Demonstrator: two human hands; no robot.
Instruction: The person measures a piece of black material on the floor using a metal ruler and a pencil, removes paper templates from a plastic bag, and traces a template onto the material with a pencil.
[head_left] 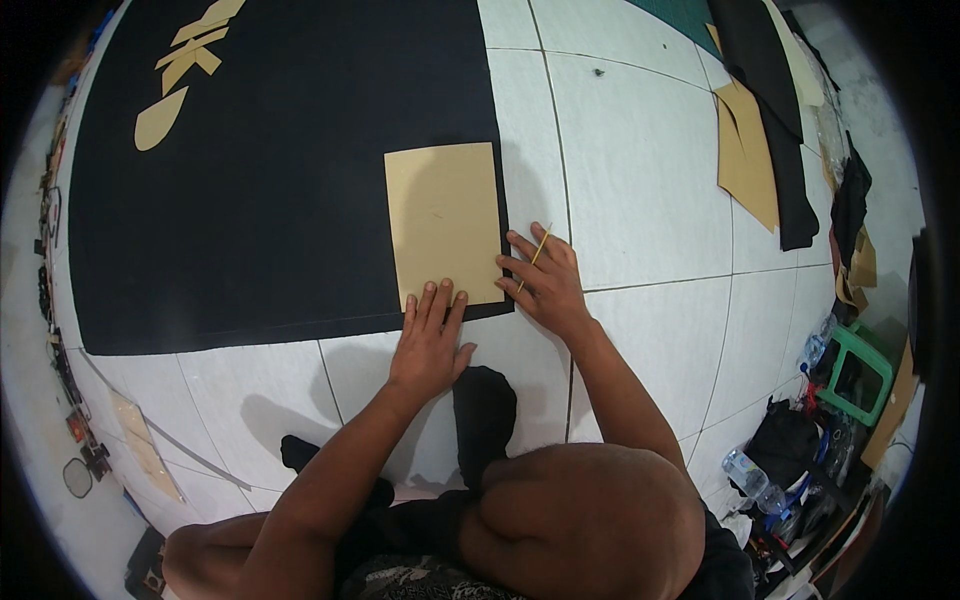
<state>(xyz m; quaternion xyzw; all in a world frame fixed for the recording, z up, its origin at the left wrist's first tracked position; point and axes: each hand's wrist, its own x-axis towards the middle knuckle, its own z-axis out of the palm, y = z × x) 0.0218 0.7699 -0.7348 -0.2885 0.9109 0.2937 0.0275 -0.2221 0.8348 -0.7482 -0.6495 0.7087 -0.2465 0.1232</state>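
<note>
A tan rectangular cardboard piece (442, 215) lies flat near the near right corner of a large black sheet (250, 230) spread over the floor. My left hand (432, 345) rests with its fingers spread on the near edge of the cardboard. At the right edge of the cardboard, my right hand (545, 280) holds a thin yellow pen-like stick (541, 246) between its fingers. Some of its fingertips reach the edge of the black sheet. The stick's tip points away from me, over the white tiles.
Several smaller tan cut pieces (161, 119) lie at the sheet's far left. Rolled black material (765, 90) and a tan scrap (745, 150) lie at the far right. A green stool (858, 372), plastic bottle (754, 482) and black bag (783, 440) crowd the right side. White floor tiles (650, 170) surround the sheet.
</note>
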